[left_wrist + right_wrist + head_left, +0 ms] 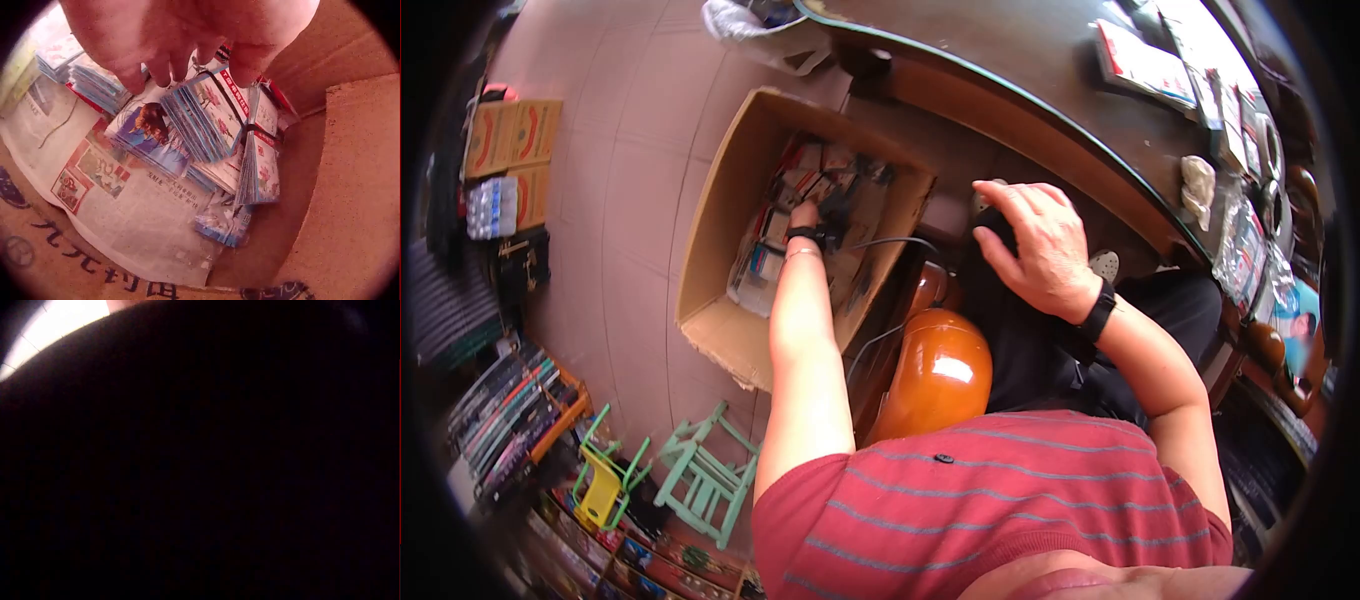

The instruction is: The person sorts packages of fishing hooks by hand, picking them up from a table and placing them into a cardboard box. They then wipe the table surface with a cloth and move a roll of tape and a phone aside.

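Note:
Inside a cardboard box [733, 185], my left hand [804, 215] reaches down into card bundles. In the left wrist view its fingers and thumb straddle the top end of a banded card bundle [209, 115]; I cannot tell whether they pinch it. A second banded bundle [261, 150] leans just right of it. More card stacks [100, 84] lie at the left, and newspaper [131, 212] lines the box bottom. My right hand [1040, 240], fingers relaxed and holding nothing, is over the dark trouser leg [990, 300]. The right wrist view is almost wholly dark.
A glossy wooden armrest [940, 365] stands between the box and the body. The dark desk [1000, 50] runs along the far side, a plastic bag [765, 40] at its end. Small green stool [705, 475] and yellow chair [603, 490] stand on the floor [615, 200].

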Tool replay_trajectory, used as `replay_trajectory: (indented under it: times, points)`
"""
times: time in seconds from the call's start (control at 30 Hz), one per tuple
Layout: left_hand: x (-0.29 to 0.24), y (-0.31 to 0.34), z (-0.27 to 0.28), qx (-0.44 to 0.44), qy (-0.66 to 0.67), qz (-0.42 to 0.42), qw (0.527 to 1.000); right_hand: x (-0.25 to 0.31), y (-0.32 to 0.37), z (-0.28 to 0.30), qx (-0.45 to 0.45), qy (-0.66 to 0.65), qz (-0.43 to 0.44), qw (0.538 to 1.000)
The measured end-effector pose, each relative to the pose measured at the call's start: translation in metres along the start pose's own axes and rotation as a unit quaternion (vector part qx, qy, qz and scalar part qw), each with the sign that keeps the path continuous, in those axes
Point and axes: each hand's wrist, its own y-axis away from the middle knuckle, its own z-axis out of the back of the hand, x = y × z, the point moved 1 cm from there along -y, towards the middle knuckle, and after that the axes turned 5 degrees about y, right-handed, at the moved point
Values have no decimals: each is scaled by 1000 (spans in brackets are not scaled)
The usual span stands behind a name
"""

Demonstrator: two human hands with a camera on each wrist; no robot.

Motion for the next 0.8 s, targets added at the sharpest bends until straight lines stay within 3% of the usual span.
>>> replay_trajectory:
  times: [0.03,0.07,0.1,0.13,0.17,0.2,0.23,0.3,0.37,0.43,0.5,0.57,0.63,0.7,0.8]
  points:
    - [26,-15,-2,-5,-139,-230,963,0,0,1,-4,-1,-1,1000]
    - [31,-20,-5,-29,-130,-224,965,-2,3,2,-13,-2,1,1000]
    - [11,-6,1,-76,47,-91,992,-4,4,2,-25,-4,4,1000]
    - [-10,9,6,-164,245,16,955,-5,5,2,-29,-10,1,1000]
    - [-9,-2,10,-180,323,-37,928,-7,7,3,-32,-16,-2,999]
    - [-23,0,18,-256,257,-110,926,-9,9,2,-40,-19,-2,999]
    - [-46,10,25,-297,274,-164,900,-10,10,4,-42,-29,-3,999]
    - [-114,59,59,-184,355,-182,898,-17,14,3,-60,-77,2,995]
    - [-169,106,81,-146,422,-216,868,-32,9,11,-43,-227,-26,973]
    - [-210,149,99,-114,437,-238,860,-63,-9,34,-151,-141,30,978]
    - [-227,174,108,-85,450,-250,853,-106,-32,72,-184,71,8,980]
    - [-233,189,114,14,442,-273,855,-177,-57,85,-191,192,-72,960]
    - [-240,214,114,79,440,-280,849,-222,-69,100,-89,280,-151,944]
    - [-241,235,111,119,406,-267,866,-231,-74,110,74,316,-188,927]
    - [-234,258,98,173,376,-269,870,-207,-77,109,126,318,-101,934]
